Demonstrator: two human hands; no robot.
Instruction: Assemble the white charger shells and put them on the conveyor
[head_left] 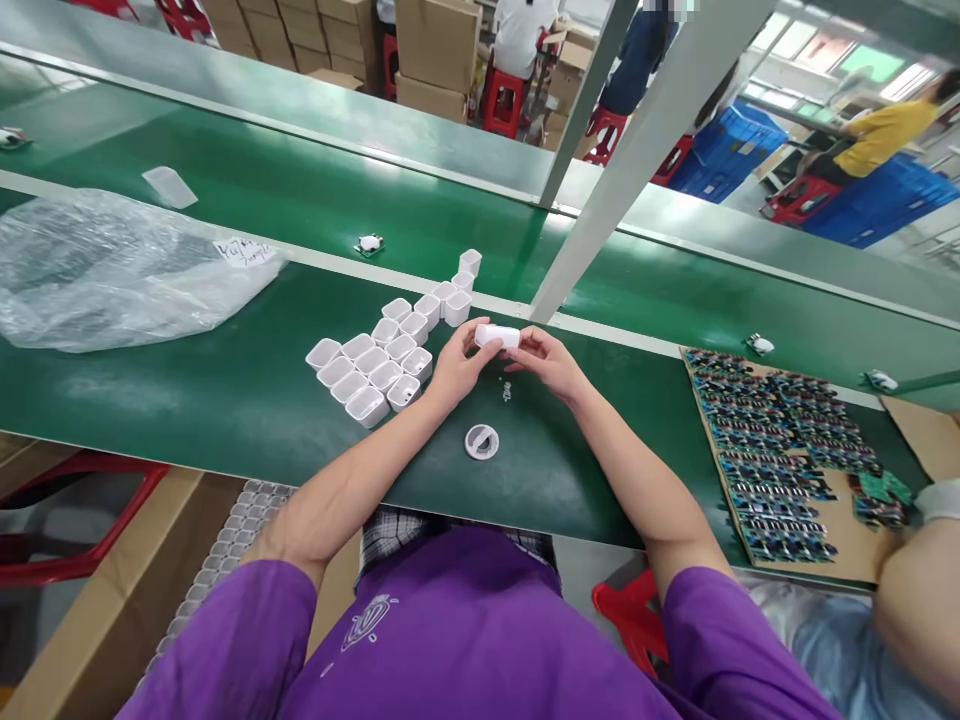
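My left hand (459, 362) grips a small white plastic housing (498, 337) above the green table, thumb across its near side. On its right end, my right hand (553, 362) closes its fingertips. Left of my hands stand several open white plastic housings (365, 360) in staggered rows; a few of the nearer ones have small dark marks or parts inside. Beneath my hands lie some tiny pale pieces (507, 391), too small to name. Closer to me rests a round white-and-grey thing (481, 442) like a tape roll.
A clear plastic bag (127, 265) covers the table's left part. On the right, a cardboard sheet (851, 530) bears rows of circuit boards (780, 440), beside a co-worker's arm (919, 600). A slanted metal post (600, 215) rises beyond my hands. Small boards with white domes (370, 243) lie across the strip.
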